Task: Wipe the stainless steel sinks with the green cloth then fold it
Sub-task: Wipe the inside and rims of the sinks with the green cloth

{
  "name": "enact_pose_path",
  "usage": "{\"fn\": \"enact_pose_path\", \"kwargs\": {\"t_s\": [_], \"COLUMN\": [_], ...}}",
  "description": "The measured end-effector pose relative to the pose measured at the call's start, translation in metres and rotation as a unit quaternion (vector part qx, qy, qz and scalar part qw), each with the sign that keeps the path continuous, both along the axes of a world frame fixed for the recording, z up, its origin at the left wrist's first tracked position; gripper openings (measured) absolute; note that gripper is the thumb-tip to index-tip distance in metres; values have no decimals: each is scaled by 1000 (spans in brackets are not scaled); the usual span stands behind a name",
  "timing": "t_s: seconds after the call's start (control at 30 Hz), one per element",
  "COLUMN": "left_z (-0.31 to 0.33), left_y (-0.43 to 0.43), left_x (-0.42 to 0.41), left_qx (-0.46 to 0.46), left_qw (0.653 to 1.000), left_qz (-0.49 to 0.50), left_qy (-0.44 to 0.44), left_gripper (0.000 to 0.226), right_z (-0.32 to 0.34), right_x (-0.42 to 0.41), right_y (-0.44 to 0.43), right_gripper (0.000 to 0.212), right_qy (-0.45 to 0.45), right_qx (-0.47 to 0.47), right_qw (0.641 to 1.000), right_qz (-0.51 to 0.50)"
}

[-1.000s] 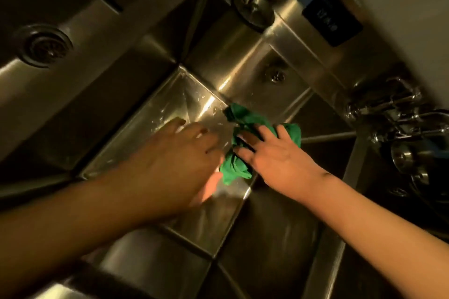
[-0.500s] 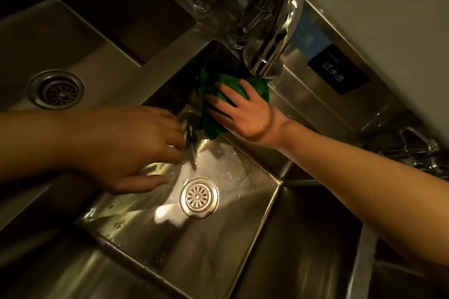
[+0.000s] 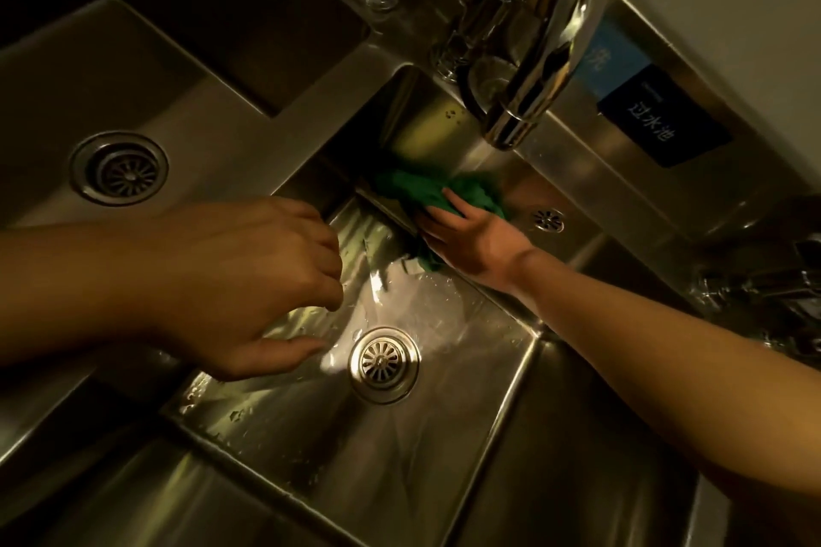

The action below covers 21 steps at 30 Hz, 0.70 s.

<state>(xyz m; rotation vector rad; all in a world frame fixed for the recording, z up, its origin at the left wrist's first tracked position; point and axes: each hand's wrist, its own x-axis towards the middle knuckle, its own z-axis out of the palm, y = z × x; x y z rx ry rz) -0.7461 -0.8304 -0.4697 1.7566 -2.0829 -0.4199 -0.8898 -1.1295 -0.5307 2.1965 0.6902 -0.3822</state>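
The green cloth point(image 3: 426, 191) is bunched against the far wall of the middle steel sink point(image 3: 444, 449), low in its back corner. My right hand point(image 3: 471, 235) presses it flat there, fingers straight and spread over the cloth. My left hand point(image 3: 249, 284) hovers above the sink's left side with its fingers loosely curled and nothing in it. The wet sink floor shows a round drain point(image 3: 384, 364).
A chrome faucet spout point(image 3: 528, 58) hangs over the sink's back wall, right above the cloth. A second sink with its own drain point(image 3: 119, 168) lies to the left. A small overflow grate point(image 3: 548, 220) and a dark label point(image 3: 657, 120) sit on the back panel. More taps stand at far right.
My right hand has slid the cloth from the sink's floor up to the back wall, then a little lower and rightward under the faucet. My left hand's fingers curled and drew back.
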Motion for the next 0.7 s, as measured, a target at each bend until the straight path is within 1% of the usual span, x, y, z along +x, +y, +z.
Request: {"fn": "enact_pose_path", "kwargs": {"t_s": [0.03, 0.1, 0.13, 0.23, 0.33, 0.4, 0.47, 0.57, 0.63, 0.7], "left_z": [-1, 6, 9, 9, 14, 12, 9, 12, 15, 16], "left_y": [-1, -1, -2, 0, -2, -2, -3, -3, -2, 0], "left_x": [1, 4, 5, 1, 1, 2, 2, 3, 1, -4], "left_qx": [-8, 3, 6, 10, 8, 4, 10, 23, 32, 48], "left_qw": [1000, 999, 999, 999, 999, 999, 999, 999, 998, 998], "left_qz": [-13, -30, -32, -32, -31, -31, -25, -22, -20, 3], "left_qy": [-12, -37, -33, -32, -27, -29, -35, -45, -45, -50], "left_gripper": [48, 45, 43, 42, 43, 45, 47, 47, 45, 49], "right_z": [0, -6, -5, 10, 26, 42, 62, 88, 93, 88], "right_x": [-3, -24, -33, -59, -89, -107, -123, -132, -123, -102], "right_y": [-4, -13, -15, -20, -33, -42, -49, -49, -43, -35], "right_gripper": [42, 48, 53, 63, 68, 67, 64, 61, 64, 68], "right_qy": [11, 82, 99, 149, 169, 176, 158, 80, 68, 58], "right_qx": [5, -41, -72, -103, -145, -151, -131, -48, -34, -51], "right_qw": [999, 995, 992, 980, 972, 969, 974, 988, 987, 989], "right_qz": [30, -25, -34, -80, -79, -85, -93, -121, -142, -123]}}
